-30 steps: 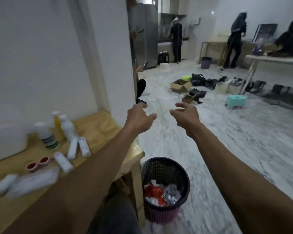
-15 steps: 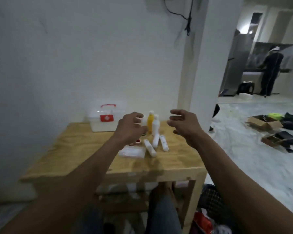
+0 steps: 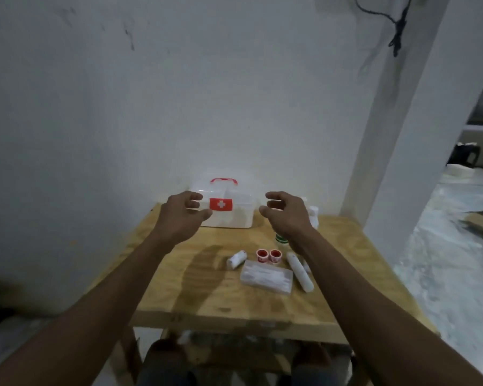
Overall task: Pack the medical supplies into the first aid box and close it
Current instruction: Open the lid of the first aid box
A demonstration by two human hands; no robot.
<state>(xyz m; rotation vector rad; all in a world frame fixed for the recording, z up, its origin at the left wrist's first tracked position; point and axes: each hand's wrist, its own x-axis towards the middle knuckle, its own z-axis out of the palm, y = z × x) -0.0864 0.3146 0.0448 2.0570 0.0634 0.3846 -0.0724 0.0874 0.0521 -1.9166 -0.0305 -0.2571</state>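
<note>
Both hands are held out over the bench (image 3: 206, 285), and nothing has gone into the box (image 3: 229, 207) yet, so this looks like the opening step: reaching for the box to unlatch it. The box sits closed at the far edge of the bench against the wall, red handle up, red cross label facing near. The left hand (image 3: 179, 215) hovers at its left end, fingers (image 3: 194, 196) curled loosely apart and empty; whether they touch the box is unclear. The right hand (image 3: 287, 215) hovers just right of it, likewise spread and empty. The supplies lie to the right, nearer: a small roll (image 3: 236, 259), two tape rolls (image 3: 268, 255), a flat packet (image 3: 266, 277), a long roll (image 3: 300, 271), and bottles partly hidden behind the right hand. Next, the lid must be lifted, probably with both hands at its ends, before any item is picked up.
</note>
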